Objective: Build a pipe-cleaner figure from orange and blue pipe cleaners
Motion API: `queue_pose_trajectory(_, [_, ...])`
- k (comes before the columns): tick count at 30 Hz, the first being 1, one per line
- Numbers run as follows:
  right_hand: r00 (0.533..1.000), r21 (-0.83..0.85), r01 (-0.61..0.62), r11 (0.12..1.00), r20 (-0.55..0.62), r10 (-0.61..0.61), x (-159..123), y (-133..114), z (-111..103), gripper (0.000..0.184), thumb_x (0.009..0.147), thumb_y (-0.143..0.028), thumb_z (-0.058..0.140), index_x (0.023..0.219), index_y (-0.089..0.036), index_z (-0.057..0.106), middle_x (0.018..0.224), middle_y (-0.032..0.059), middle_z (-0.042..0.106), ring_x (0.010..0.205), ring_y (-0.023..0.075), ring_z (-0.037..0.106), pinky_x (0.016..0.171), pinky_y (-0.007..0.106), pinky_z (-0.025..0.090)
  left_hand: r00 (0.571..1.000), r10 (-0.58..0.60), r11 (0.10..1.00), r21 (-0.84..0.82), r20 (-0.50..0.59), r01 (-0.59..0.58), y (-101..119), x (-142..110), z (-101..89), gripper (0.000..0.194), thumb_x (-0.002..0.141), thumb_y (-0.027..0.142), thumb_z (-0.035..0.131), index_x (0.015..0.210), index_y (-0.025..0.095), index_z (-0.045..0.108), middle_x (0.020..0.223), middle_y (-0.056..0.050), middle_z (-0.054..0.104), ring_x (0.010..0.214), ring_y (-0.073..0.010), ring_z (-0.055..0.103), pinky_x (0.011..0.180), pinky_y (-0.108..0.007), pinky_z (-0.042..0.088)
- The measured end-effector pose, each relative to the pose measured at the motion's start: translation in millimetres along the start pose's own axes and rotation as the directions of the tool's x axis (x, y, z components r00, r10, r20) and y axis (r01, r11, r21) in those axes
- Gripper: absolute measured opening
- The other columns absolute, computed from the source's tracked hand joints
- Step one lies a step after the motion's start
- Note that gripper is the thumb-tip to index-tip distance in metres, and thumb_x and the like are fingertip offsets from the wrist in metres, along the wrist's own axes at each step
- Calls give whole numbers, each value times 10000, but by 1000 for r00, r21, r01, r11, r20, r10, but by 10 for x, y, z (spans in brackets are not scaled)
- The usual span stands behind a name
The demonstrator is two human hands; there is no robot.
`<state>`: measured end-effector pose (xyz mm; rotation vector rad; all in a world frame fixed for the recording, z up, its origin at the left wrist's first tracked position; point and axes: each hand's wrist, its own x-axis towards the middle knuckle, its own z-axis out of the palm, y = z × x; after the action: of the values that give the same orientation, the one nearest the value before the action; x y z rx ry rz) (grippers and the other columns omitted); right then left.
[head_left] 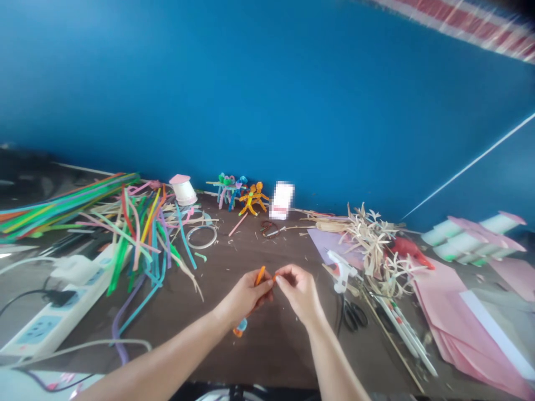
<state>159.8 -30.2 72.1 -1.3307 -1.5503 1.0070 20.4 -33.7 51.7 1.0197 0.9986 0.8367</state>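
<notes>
My left hand [244, 298] and my right hand [297, 289] meet above the middle of the brown table [267, 362]. Their fingertips pinch a short orange pipe cleaner [260, 275], with a bit of orange showing at the right hand's fingertips. Below my left hand hangs a small blue and orange pipe-cleaner piece [240, 328], partly hidden behind the hand. I cannot tell whether it is attached to the orange pipe cleaner. Several finished pipe-cleaner figures [249, 200] stand farther off against the blue wall [267, 83].
A large heap of coloured pipe cleaners [142, 239] and a white power strip [54, 312] lie left. To the right are a white glue gun [341, 270], black-handled scissors [353, 314], dried straw shapes [370, 239] and pink paper sheets [460, 328].
</notes>
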Motion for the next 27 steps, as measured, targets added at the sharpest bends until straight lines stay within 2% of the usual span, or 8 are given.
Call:
queue_pose_trajectory(7, [1000,-71,-3,998,1,3,0,-10,11,81,704,-218,519,704,-164,579,630,-1,600,574,126,534,549,217,417,998,56,996,69,-32,-54,-26,14,-1,219,736,370,506,715,152,498,500,50,523,358,-33,272,396,-181,199])
queue_pose_trajectory(10, [1000,-110,-7,994,9,8,0,0,8,71,695,-205,510,687,-168,569,613,-9,593,557,121,528,525,207,404,991,120,981,159,-61,-109,-35,6,-15,218,741,355,500,708,143,536,512,42,528,403,-49,320,432,-185,234])
queue_pose_trajectory(14, [999,-251,29,967,-11,-33,-12,-25,-2,76,687,-194,499,658,-185,568,605,-13,597,553,125,538,548,217,404,981,186,949,270,-60,-163,-24,-12,-38,217,753,327,482,722,135,576,538,23,551,479,-81,400,492,-193,294])
queue_pose_trajectory(19, [987,-442,155,884,22,-162,-45,-110,-15,93,694,-150,488,672,-205,560,644,-4,614,580,133,546,578,230,388,973,224,923,331,-53,-195,-33,-9,-56,215,757,303,469,731,129,594,543,12,561,522,-105,454,535,-200,334])
queue_pose_trajectory(27, [942,-671,288,684,68,-330,-70,-173,2,132,675,-71,472,642,-195,501,638,4,563,648,145,511,636,241,342,963,260,905,366,-66,-219,-63,-8,-58,191,750,275,459,694,142,585,530,15,569,517,-109,482,535,-198,350])
